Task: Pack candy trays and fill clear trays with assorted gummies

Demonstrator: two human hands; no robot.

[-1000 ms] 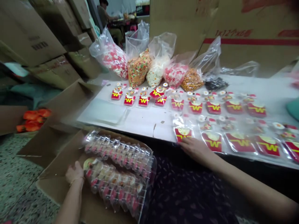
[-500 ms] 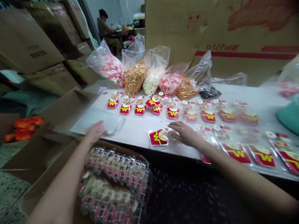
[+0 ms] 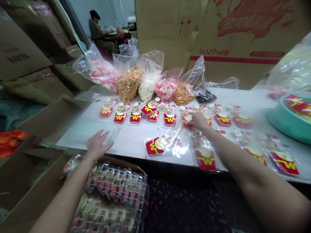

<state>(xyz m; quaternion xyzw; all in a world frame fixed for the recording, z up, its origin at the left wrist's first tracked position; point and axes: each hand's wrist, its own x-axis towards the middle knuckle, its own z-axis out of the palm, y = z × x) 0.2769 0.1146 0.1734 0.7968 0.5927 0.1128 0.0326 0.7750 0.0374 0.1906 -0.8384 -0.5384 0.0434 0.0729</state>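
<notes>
Though the left hand (image 3: pixel 97 145) is splayed wide, the right hand (image 3: pixel 199 121), at a packet (image 3: pixel 186 122), hides its grip.

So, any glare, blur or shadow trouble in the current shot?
Head view: bright glare across the turned front packet; head view again: rightmost back-row packet smeared, right hand slightly soft; head view, lower middle: deep shadow beneath the white table.
</notes>
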